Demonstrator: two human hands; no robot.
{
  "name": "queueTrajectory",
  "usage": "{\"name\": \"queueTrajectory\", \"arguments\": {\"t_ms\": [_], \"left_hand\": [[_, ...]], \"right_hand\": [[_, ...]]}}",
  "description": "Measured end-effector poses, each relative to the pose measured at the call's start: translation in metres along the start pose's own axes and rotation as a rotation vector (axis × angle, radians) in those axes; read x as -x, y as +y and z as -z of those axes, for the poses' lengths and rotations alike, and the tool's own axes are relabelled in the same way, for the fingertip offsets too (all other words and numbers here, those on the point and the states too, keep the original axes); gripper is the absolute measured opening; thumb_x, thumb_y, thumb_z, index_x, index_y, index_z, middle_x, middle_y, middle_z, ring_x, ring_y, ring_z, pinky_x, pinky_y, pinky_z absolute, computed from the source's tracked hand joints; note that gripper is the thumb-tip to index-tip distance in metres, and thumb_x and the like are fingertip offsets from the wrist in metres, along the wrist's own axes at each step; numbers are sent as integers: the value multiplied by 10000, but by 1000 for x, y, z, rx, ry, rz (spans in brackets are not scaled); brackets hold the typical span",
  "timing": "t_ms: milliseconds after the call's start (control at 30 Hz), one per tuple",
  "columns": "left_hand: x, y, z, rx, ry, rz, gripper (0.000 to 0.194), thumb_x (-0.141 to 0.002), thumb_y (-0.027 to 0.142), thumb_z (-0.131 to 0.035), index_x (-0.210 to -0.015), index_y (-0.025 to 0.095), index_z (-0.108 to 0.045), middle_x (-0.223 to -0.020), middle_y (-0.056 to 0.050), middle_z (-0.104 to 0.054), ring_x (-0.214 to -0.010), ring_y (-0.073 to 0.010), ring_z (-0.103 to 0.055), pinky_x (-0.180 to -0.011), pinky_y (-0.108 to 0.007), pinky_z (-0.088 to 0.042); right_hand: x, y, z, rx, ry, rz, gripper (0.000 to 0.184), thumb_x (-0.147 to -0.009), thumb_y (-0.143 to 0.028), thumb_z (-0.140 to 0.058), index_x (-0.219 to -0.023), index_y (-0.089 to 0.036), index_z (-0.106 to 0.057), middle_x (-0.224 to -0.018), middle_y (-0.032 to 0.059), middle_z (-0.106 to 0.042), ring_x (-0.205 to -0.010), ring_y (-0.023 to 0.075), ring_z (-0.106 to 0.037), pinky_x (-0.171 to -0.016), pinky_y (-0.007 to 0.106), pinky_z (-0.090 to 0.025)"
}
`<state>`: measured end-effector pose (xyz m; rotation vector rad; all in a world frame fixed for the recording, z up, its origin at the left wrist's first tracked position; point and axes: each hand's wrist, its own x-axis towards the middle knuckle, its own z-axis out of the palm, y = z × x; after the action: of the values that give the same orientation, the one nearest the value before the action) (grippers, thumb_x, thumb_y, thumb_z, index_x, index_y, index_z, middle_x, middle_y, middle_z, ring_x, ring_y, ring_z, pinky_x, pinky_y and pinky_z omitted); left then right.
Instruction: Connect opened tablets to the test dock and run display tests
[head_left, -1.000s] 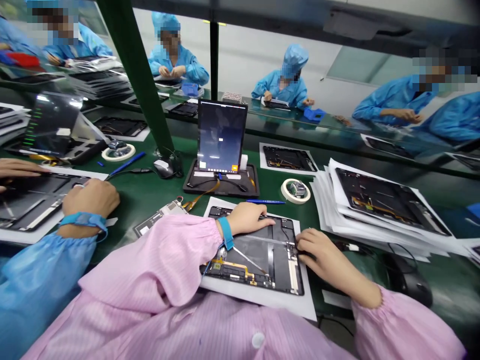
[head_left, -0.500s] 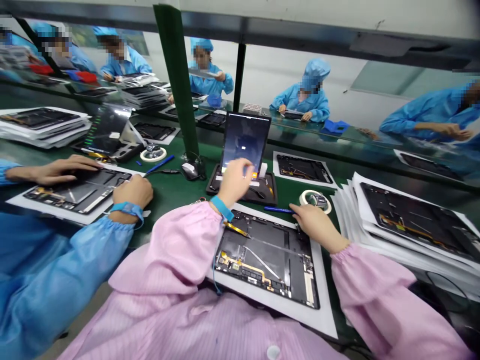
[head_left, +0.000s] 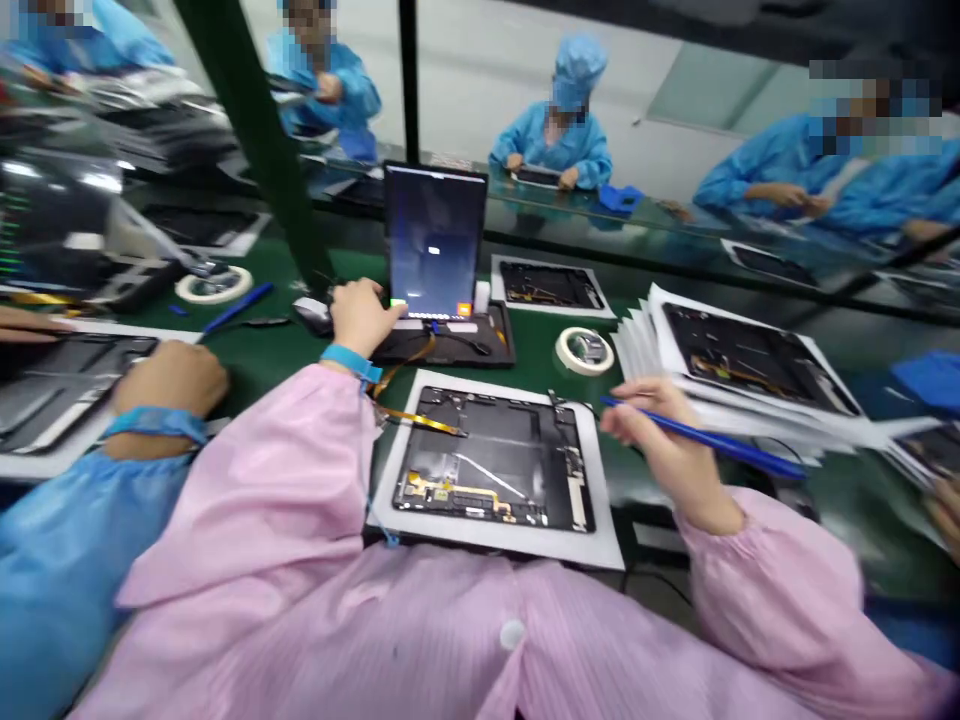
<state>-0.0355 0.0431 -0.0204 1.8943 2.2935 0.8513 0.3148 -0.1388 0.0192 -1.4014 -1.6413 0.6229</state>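
My left hand (head_left: 361, 315) is at the lower left corner of an upright lit tablet screen (head_left: 435, 235), its thumb apart and stretched toward the screen edge. Whether the thumb touches the glass I cannot tell. Just left of this hand lies a black mouse (head_left: 313, 315). My right hand (head_left: 656, 435) is closed around a slim blue pen-like tool (head_left: 739, 452), held slanting above the bench. Between my arms an opened tablet housing (head_left: 510, 460) with a gold flex cable (head_left: 424, 421) lies on white sheeting (head_left: 607, 535).
The screen stands in a black holder (head_left: 499, 340). Behind my right hand are a white tape roll (head_left: 561, 352) and a stack of housings on sheets (head_left: 761, 360). Another housing (head_left: 551, 287) lies at the back. A co-worker's hand (head_left: 172, 378) is close on my left.
My left hand has moved from in front of the screen to its lower left corner. The right hand has lifted the blue pen-like tool off the bench. The whole view has shifted.
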Motion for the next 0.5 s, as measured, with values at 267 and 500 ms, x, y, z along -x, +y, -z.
{"name": "queueTrajectory", "arguments": {"t_ms": [267, 500], "left_hand": [[75, 60, 35, 108, -859, -515, 343, -684, 526, -640, -764, 193, -634, -756, -14, -680, -674, -169, -594, -601, -246, -403], [99, 70, 34, -142, -1023, -647, 299, -634, 459, -686, -758, 200, -601, -735, 0, -655, -638, -156, -558, -530, -243, -311]], "right_hand": [[24, 55, -27, -98, -43, -290, 165, -799, -306, -579, -727, -204, -472, -537, -44, -550, -425, 95, -445, -422, 218, -338], [22, 61, -34, 63, 19, -133, 140, -799, -262, -554, -688, -205, -491, -586, -38, -514, -536, 125, -492, -537, 257, -372]]}}
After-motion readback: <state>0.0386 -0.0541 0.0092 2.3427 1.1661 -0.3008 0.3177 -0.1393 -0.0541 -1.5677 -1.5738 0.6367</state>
